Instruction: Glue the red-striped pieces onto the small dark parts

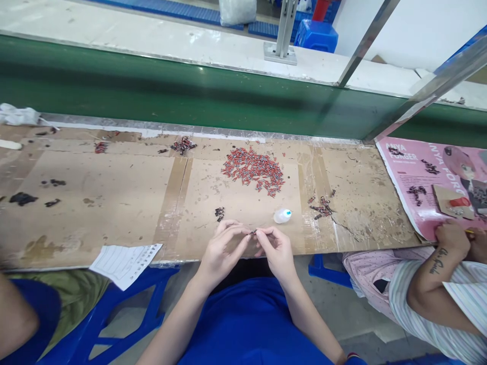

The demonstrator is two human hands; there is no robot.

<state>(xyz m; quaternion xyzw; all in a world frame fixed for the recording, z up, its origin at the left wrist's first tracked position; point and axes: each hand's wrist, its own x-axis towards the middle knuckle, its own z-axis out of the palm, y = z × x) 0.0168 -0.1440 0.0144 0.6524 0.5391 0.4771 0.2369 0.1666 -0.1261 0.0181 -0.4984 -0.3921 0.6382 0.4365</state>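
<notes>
My left hand (225, 249) and my right hand (277, 249) meet at the near edge of the cardboard-covered table (205, 187). Their fingertips pinch a tiny dark part (253, 232), mostly hidden and too small to make out. Just beyond my left hand lie a few small black pieces (219, 213). A small translucent bottle with a blue tip (282, 216) is just past my right hand. Farther back spreads a large heap of small red and silver parts (253, 170). To the right is a looser cluster of dark and reddish parts (322, 209).
Behind the table runs a green conveyor belt (171, 94) with metal posts. A printed paper sheet (125, 264) overhangs the front edge at left. At right, a co-worker's hand (452, 241) rests by a pink poster (411, 203). Another person sits at left beside a blue stool (125, 304).
</notes>
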